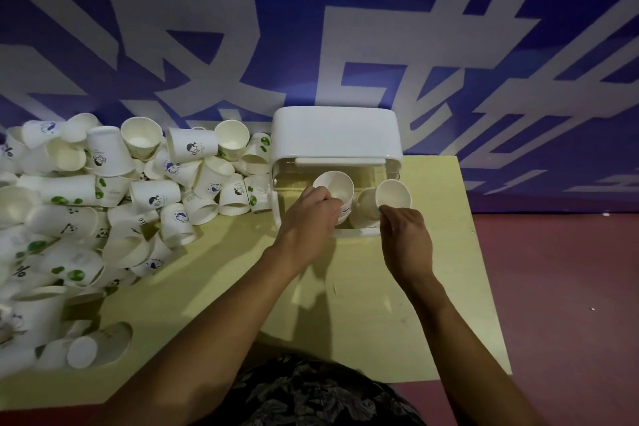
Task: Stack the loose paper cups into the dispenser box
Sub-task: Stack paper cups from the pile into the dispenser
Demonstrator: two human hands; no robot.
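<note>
loose cups (103, 204): a big jumbled heap, well left of both grips, lying on the yellow table (366, 304); most tipped on their sides, some mouth up.
left hand (307, 218): fingers curled round a stack of cups (334, 187), held at the side wall below the rim; mouth is turned up and away.
dispenser box (333, 135): white, lid raised, front open; it is found right behind and around both grips, so the held cups are already at its opening.
right hand (406, 235): second cup stack (392, 195) is pinched near the rim by the fingertips; its lower end is hidden behind the hand.
handling: cups judged very light, thin-walled, easily crushed or dented; a light hold on the wall under the rolled rim is advised, where stiffness is greatest. Nested stacks are likely to slide apart if tilted.
step: both stacks judged as being seated in the box; most of the heap is left to do.
</note>
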